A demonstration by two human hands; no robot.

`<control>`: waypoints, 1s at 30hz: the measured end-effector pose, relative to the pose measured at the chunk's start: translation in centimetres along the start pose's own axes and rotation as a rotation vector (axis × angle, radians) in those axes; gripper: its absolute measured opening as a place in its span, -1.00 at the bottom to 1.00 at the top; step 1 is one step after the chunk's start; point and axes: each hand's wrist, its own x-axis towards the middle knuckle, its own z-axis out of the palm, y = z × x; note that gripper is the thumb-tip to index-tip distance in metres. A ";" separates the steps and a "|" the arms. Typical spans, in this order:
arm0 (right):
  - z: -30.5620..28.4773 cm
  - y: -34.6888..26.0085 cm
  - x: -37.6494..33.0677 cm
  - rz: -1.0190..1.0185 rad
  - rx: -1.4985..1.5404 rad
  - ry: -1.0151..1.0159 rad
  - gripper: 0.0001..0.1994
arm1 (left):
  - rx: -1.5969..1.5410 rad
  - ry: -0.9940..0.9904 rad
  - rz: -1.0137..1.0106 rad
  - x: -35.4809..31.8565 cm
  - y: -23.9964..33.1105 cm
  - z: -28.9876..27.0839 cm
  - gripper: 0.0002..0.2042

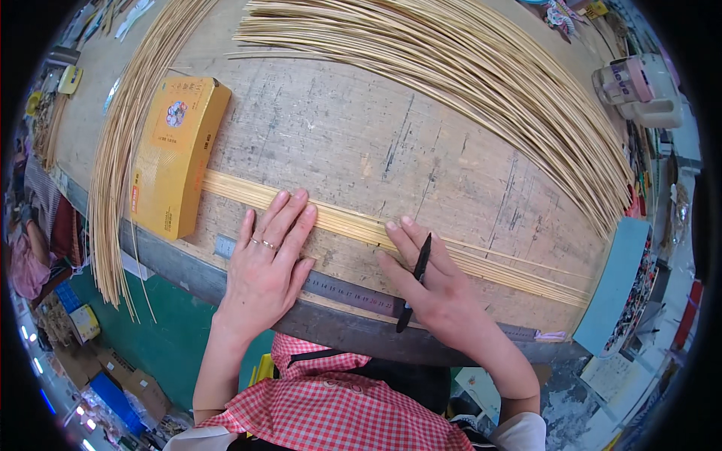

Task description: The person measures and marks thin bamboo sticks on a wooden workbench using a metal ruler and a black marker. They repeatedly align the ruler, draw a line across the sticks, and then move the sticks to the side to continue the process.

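A flat row of thin pale bamboo sticks (350,226) runs across the wooden table in front of me. My left hand (263,259) lies open on the row, its fingers stretched over the sticks and two rings on it. Farther right, my right hand (436,286) grips a black pen (423,259), which slants up between thumb and fingers. Two of this hand's fingertips touch the sticks. At its left the row meets a yellow-orange box (167,161), where the stick ends are hidden. Between the row and the table's near edge lies a metal ruler (342,291), partly covered by both hands.
A long bundle of loose sticks (451,71) curves along the far right, and another bundle (124,161) hangs over the left table edge. A blue-green box (613,286) stands at the right end, with a clear plastic jug (639,90) behind it.
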 end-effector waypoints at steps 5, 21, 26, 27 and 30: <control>1.2 -0.2 -0.8 0.040 0.031 -0.021 -0.50 | 0.001 0.004 -0.006 -0.1 0.1 0.0 -0.31; -5.7 12.0 3.9 0.222 -0.263 0.578 -0.83 | -0.005 -0.011 0.001 0.2 0.1 0.1 -0.30; -5.9 11.0 4.1 0.278 -0.372 0.441 -0.85 | -0.005 0.001 -0.004 0.0 0.0 -0.1 -0.30; -5.9 10.7 3.8 0.290 -0.380 0.412 -0.84 | -0.005 0.006 -0.004 -0.1 0.0 0.0 -0.30; -5.8 9.5 2.6 0.322 -0.334 0.373 -0.80 | -0.008 0.009 -0.007 -0.2 -0.1 0.0 -0.30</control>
